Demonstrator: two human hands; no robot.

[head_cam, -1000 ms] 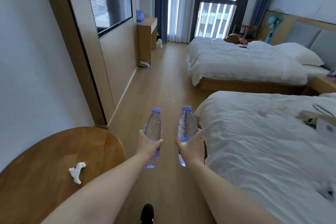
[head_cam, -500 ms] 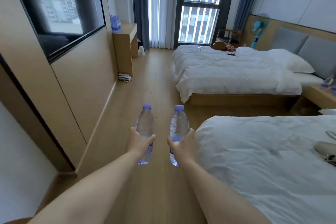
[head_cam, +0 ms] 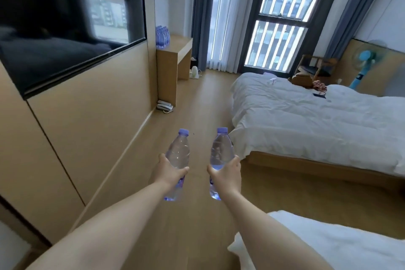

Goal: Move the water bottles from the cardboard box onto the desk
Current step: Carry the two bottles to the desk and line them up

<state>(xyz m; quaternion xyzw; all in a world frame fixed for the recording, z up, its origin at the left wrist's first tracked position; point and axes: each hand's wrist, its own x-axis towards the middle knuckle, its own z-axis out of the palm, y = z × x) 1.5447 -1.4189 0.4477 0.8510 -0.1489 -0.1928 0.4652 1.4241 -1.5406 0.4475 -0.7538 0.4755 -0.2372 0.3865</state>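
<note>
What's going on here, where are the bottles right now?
A person is carrying two clear plastic water bottles with purple caps down the room. The left hand grips one bottle and the right hand grips the other bottle, both upright and apart. Ahead, the light wooden desk against the left wall already holds a cluster of similar bottles. The cardboard box is not in view.

Too small and blurred to count: the bottles (head_cam: 162, 37) on the far desk (head_cam: 175, 50); hidden behind each hand: the fingers and bottle labels; cut off by the frame: near bed (head_cam: 341, 241).
</note>
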